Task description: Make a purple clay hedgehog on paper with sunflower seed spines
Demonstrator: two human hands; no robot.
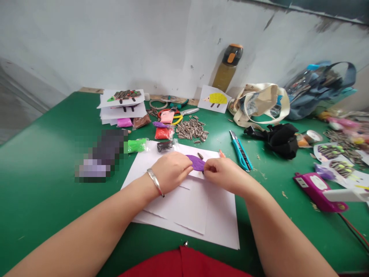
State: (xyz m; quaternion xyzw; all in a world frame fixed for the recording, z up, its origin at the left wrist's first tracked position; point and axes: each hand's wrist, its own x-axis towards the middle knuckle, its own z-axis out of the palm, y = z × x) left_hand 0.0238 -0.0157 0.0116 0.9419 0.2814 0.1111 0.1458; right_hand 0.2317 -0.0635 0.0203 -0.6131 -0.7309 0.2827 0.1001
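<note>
Pretty cluttered green tabletop (52, 154), shoved up against a scuffed pale wall (115, 46). Left hand (172, 171) and right hand (225, 174) curled at a purple shape (196, 162); couldn't tell if either gripped.

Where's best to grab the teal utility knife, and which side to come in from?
Teal handle, near end, probably pinched across its width from above and the near right. The utility knife lies on the green table, its narrow metal tip pointing away toward the wall, so that hold should stay clear of the tip.
</note>
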